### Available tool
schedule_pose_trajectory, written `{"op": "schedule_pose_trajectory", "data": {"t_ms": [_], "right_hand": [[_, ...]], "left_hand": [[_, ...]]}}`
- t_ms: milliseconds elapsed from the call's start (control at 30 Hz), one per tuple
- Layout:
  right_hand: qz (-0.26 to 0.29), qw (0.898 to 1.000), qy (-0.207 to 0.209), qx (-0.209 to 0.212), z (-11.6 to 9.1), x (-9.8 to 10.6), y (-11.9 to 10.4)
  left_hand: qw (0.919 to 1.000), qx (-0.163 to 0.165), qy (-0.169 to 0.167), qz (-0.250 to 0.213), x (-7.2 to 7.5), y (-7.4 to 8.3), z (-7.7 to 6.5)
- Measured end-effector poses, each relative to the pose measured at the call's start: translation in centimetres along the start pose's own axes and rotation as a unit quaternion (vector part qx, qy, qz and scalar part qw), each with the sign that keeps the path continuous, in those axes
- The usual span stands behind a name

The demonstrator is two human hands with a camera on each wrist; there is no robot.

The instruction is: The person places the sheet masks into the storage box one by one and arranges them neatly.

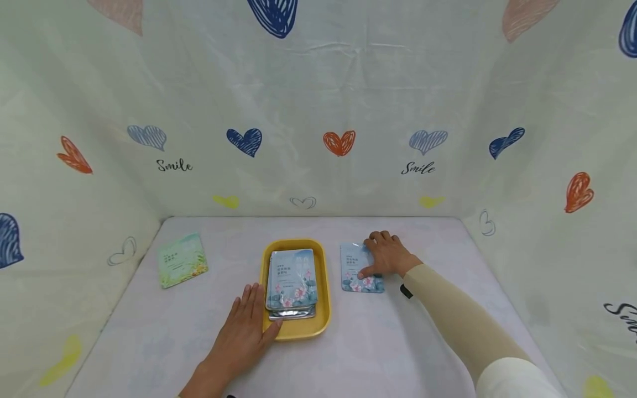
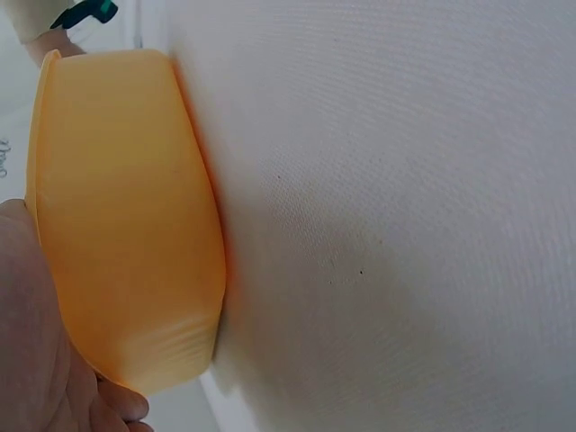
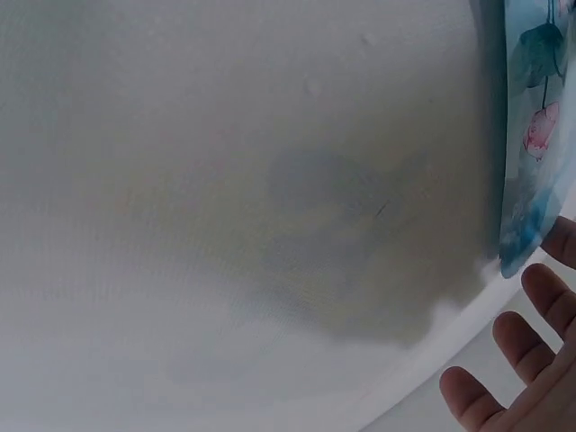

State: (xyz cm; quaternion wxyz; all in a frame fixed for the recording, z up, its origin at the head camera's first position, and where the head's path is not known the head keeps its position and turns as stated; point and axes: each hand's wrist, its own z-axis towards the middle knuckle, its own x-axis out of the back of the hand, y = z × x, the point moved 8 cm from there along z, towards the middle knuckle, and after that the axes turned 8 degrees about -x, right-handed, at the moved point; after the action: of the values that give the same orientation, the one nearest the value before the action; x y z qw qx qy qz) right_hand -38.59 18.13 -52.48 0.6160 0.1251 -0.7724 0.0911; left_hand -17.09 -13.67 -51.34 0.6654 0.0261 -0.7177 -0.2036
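My left hand lies along the left side of a yellow tray, fingers straight and thumb at its front rim. In the left wrist view the hand touches the rim of the tray. Inside the tray is a stack of blue flowered sachets. To the tray's right, my right hand rests over another blue sachet, thumb on its face and fingers at its top edge. Up close, the fingers of the right hand are spread beside the sachet, one fingertip at its edge.
A green sachet lies at the table's back left. The white table is bounded at the back and sides by a pale curtain printed with hearts. Silver packaging shows under the stack.
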Motion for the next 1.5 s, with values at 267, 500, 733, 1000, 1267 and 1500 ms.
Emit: {"op": "schedule_pose_trajectory", "data": {"t_ms": [267,500,733,1000,1267,1500], "right_hand": [[-0.011,0.999,0.047,0.020,-0.3,0.7,-0.5],[-0.018,0.997,0.073,0.023,-0.9,1.2,-1.2],[0.140,0.990,0.032,0.002,-2.2,2.3,-1.5],[0.245,0.968,0.051,-0.003,-3.7,4.1,-1.0],[0.406,0.912,0.044,-0.047,-4.2,4.2,0.1],[0.434,0.894,0.088,-0.064,-4.5,3.7,0.7]], "left_hand": [[1.0000,-0.001,0.001,0.002,0.1,0.1,0.1],[1.0000,-0.004,0.002,0.005,0.1,0.1,0.1],[1.0000,-0.004,0.002,0.003,-0.1,0.0,0.1],[1.0000,-0.007,0.003,0.005,-0.2,-0.1,0.2],[1.0000,-0.002,0.003,0.003,0.0,0.0,0.2],[1.0000,-0.002,0.006,0.004,-0.1,0.0,0.2]]}}
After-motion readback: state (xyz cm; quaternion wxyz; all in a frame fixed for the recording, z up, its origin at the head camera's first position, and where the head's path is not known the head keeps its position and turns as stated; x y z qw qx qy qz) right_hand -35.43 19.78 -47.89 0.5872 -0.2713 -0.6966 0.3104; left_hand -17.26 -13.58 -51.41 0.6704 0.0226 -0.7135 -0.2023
